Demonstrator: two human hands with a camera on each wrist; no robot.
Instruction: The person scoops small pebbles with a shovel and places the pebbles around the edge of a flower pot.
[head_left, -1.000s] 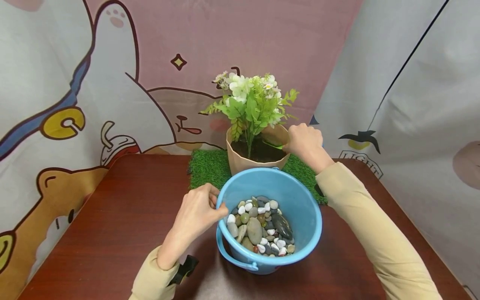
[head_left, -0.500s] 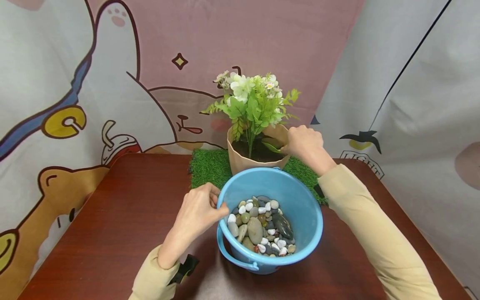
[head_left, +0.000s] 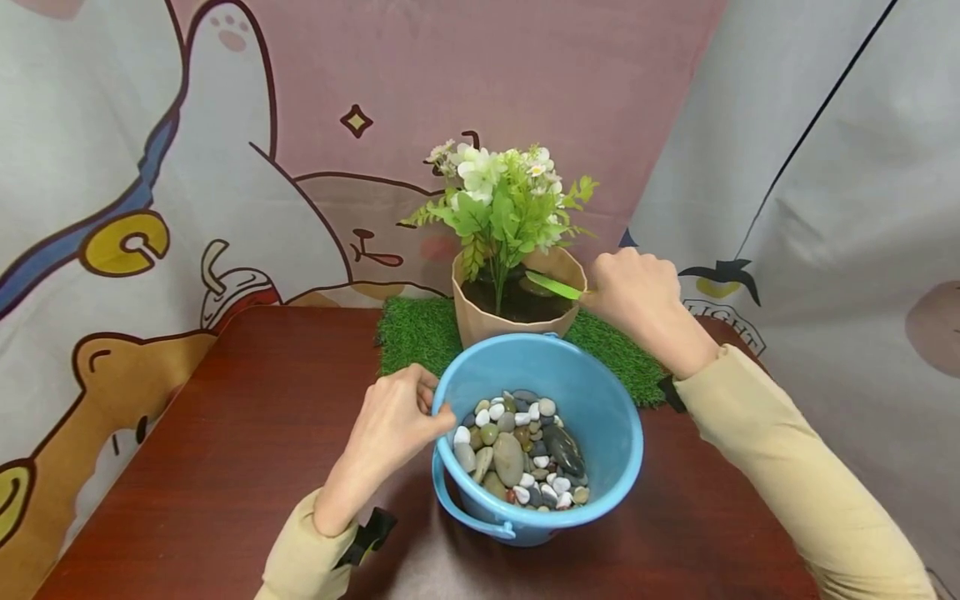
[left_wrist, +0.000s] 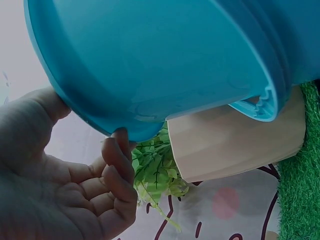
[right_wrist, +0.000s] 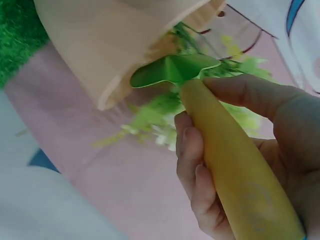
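Note:
My right hand [head_left: 637, 296] grips a trowel by its yellow handle [right_wrist: 235, 160], seen in the right wrist view. The trowel's green blade [head_left: 553, 286] reaches over the right side of a beige flowerpot [head_left: 483, 321] with dark soil and a white-flowered plant [head_left: 510, 196]. Beside the blade, a rounded brownish shape shows on the soil; I cannot tell what it is. In front of the pot stands a light blue bucket [head_left: 600, 408] with pebbles [head_left: 510, 458] in it. My left hand [head_left: 397, 421] pinches the bucket's left rim between thumb and fingers.
Under the pot lies a green artificial-grass mat [head_left: 420, 333] on a dark red-brown table [head_left: 285, 433]. A printed cloth backdrop [head_left: 585, 75] hangs behind. The bucket's handle [head_left: 472, 521] hangs down at its front left.
My right hand has drawn back to the right and slightly toward me, so more of the green blade shows. My left hand and the bucket have stayed in place.

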